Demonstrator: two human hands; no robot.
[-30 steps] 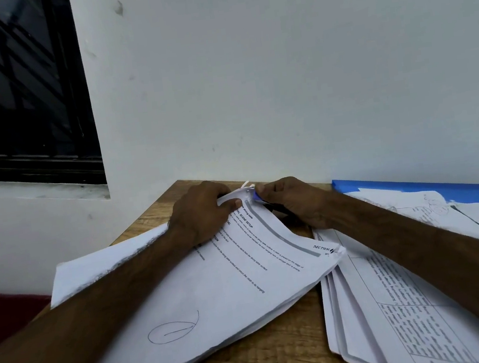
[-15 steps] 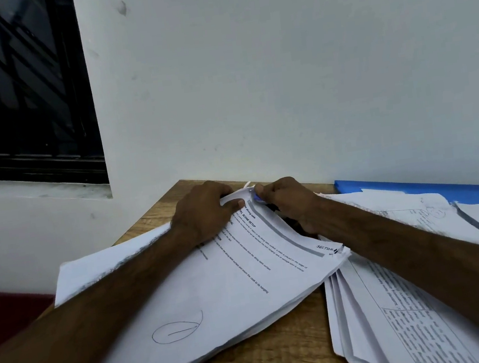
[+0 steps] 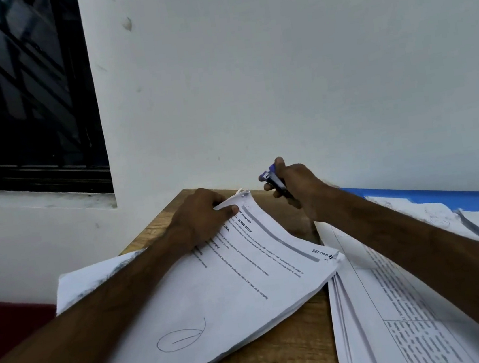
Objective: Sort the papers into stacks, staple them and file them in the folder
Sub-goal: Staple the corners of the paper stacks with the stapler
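On wood desk (image 3: pixel 286 355) by wall (image 3: pixel 279 71): papers (image 3: pixel 233 290), stapler (image 3: pixel 273 179)

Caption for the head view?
The left hand holds the corner of a paper stack while the right hand holds a blue stapler clear of it.

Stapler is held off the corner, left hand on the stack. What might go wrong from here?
The printed stack fans out along its near edge, so a staple may bind sheets misaligned. Its right corner overlaps the neighbouring stack; pulling it with the left hand could drag those sheets.
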